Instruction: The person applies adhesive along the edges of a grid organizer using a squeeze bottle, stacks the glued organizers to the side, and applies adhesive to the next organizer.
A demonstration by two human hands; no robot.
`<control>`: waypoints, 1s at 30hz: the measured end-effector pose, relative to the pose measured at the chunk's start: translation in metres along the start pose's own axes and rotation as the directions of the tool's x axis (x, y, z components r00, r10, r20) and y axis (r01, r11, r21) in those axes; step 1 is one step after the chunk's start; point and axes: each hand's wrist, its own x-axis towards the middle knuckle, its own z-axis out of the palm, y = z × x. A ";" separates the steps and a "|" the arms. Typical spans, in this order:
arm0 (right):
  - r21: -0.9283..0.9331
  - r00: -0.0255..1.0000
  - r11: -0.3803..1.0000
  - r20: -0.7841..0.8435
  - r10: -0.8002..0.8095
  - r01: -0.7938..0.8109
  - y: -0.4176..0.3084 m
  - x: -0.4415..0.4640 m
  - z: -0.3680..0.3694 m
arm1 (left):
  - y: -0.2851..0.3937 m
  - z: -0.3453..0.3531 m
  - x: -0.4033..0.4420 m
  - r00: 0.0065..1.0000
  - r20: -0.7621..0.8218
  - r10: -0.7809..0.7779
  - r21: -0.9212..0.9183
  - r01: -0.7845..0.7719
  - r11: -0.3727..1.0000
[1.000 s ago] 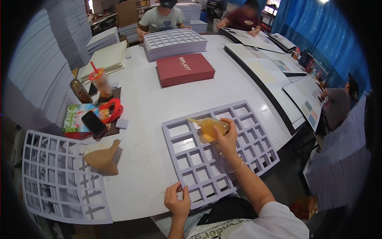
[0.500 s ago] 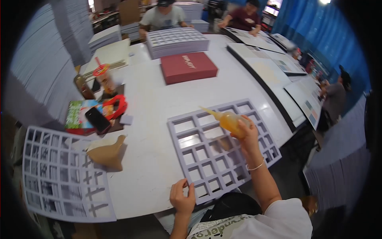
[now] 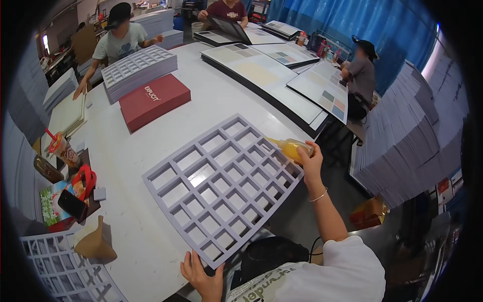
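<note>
A pale lavender grid frame (image 3: 211, 189) with many square openings lies on the white table (image 3: 136, 221), its near corner at the table's front edge. My right hand (image 3: 309, 158) is wrapped round a squeeze bottle (image 3: 291, 148) of yellow liquid, tilted with its narrow nozzle pointing left over the frame's right edge. At the frame's near corner is my left hand (image 3: 201, 274), thumb and fingers spread; its fingertips are at the corner, and whether they touch it is hard to tell.
A red box (image 3: 155, 100) and stacked grids (image 3: 138, 68) stand farther back. At left are a drink cup (image 3: 64, 150), phone (image 3: 72, 204), brown paper piece (image 3: 96, 242) and another grid (image 3: 60, 267). Sample boards (image 3: 261, 75) line the right. Three people are around the table.
The view has swung right. The grid frame has turned, and the bottle has moved to its right edge. My left hand's fingers have spread. A person at the back now tilts up a dark board.
</note>
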 end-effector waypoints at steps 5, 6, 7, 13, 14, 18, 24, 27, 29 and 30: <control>-0.083 0.999 0.995 -0.013 -0.052 0.051 0.009 0.005 0.005 | 0.001 0.003 0.001 1.000 -0.009 -0.003 0.004 0.003 1.000; -0.096 0.998 0.994 -0.017 -0.061 0.059 0.011 0.007 0.006 | -0.001 0.004 0.001 1.000 0.003 0.006 0.005 -0.006 1.000; -0.110 0.997 0.992 -0.020 -0.070 0.068 0.013 0.007 0.006 | -0.005 0.004 0.002 1.000 0.015 0.014 0.006 -0.014 1.000; -0.080 0.997 0.996 0.072 0.029 -0.024 0.000 -0.019 0.017 | -0.006 0.006 0.002 0.999 0.020 0.026 0.013 -0.026 1.000; -0.084 0.995 0.996 0.096 0.024 -0.016 -0.001 -0.026 0.020 | -0.006 0.006 0.002 1.000 0.017 0.026 0.013 -0.026 1.000; -0.112 0.981 0.993 0.193 -0.011 0.033 -0.005 -0.060 0.039 | -0.006 0.006 0.003 0.998 -0.003 0.057 0.012 -0.057 0.998; -0.062 0.940 0.998 0.339 0.031 -0.011 -0.029 -0.113 0.075 | -0.006 0.006 0.003 0.994 -0.059 0.090 0.007 -0.089 0.996; -0.073 0.913 0.997 0.408 0.007 0.024 -0.027 -0.128 0.086 | -0.006 0.008 0.003 0.994 -0.070 0.082 0.010 -0.081 0.997; -0.033 0.894 0.999 0.447 0.039 -0.027 -0.030 -0.141 0.096 | -0.004 0.007 0.003 0.992 -0.083 0.091 0.020 -0.090 0.996; -0.039 0.881 0.999 0.471 0.050 -0.036 -0.034 -0.147 0.102 | -0.005 0.009 0.002 0.991 -0.094 0.096 0.024 -0.094 0.995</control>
